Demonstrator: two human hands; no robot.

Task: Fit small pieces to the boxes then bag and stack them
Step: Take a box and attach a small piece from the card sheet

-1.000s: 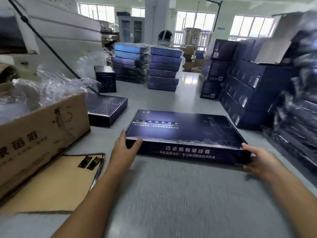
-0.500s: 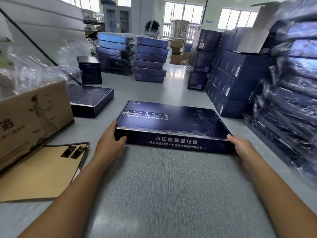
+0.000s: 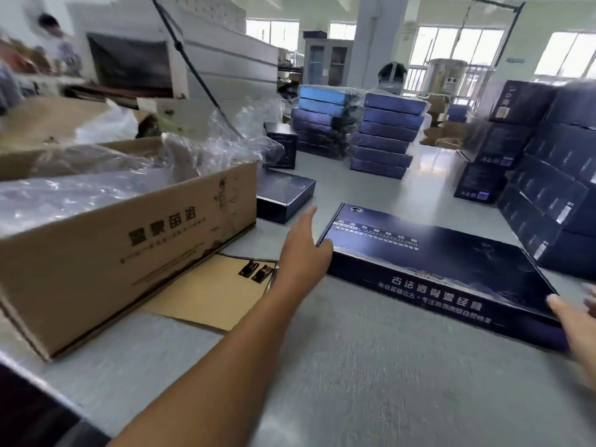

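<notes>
A flat dark blue box (image 3: 435, 253) with white lettering lies closed on the grey table (image 3: 371, 382). My left hand (image 3: 301, 250) reaches out beside the box's left end, fingers straight, thumb near its front left corner. At the box's right front corner sits my right hand (image 3: 577, 321), fingers relaxed against the edge and partly cut off by the frame. Two small dark pieces (image 3: 254, 271) lie on a brown cardboard sheet (image 3: 213, 291) left of the box.
A large open cardboard carton (image 3: 122, 246) stuffed with clear plastic bags (image 3: 200, 150) stands at the left. A smaller dark box (image 3: 283, 195) lies behind my left hand. Wrapped box stacks (image 3: 383, 137) stand at the back, dark cartons (image 3: 554, 188) at the right. A machine (image 3: 193, 59) stands behind the carton.
My head has turned left, so the carton now fills the left side. My left hand has let go of the box corner and stretched forward past it. The right hand stays at the right corner.
</notes>
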